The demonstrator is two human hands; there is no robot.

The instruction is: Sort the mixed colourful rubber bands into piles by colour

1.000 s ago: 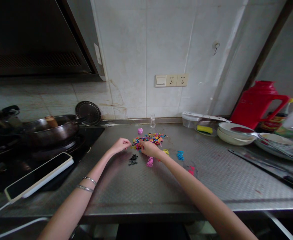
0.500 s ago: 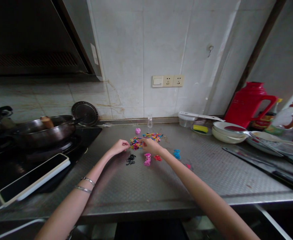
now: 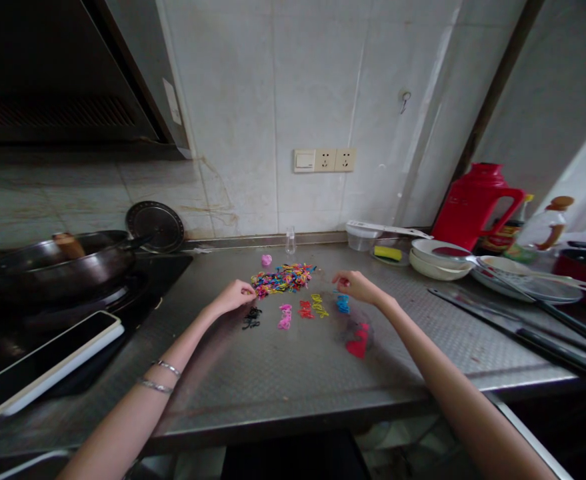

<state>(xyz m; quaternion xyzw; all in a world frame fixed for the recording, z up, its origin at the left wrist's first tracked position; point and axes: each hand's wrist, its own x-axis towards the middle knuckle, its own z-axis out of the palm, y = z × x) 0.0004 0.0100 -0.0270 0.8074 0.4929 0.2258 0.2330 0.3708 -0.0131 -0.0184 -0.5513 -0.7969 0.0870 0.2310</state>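
A heap of mixed-colour small rubber bands (image 3: 285, 279) lies on the metal counter. My left hand (image 3: 236, 295) is at its left edge, fingertips pinched together; what they hold, if anything, is too small to make out. To the right, my right hand (image 3: 357, 287) hovers by the blue rubber bands (image 3: 343, 305), its fingers pinched on what looks like a blue band. In a row in front of the heap lie black bands (image 3: 251, 319), pink bands (image 3: 285, 317), red bands (image 3: 306, 309) and yellow bands (image 3: 319, 305).
Behind the heap are a small clear bottle (image 3: 291, 240) and a pink lump (image 3: 266, 260). A clear bag with a red shape (image 3: 357, 341) lies front right. Bowls (image 3: 437, 262), a knife (image 3: 503, 323) and a red flask (image 3: 473, 207) stand right; a phone (image 3: 47, 363) and pan (image 3: 73, 263) left.
My right hand has moved from the mixed heap rightward to the blue bands, uncovering the yellow bands. My left hand stays by the heap's left edge. The view has shifted slightly to the right.
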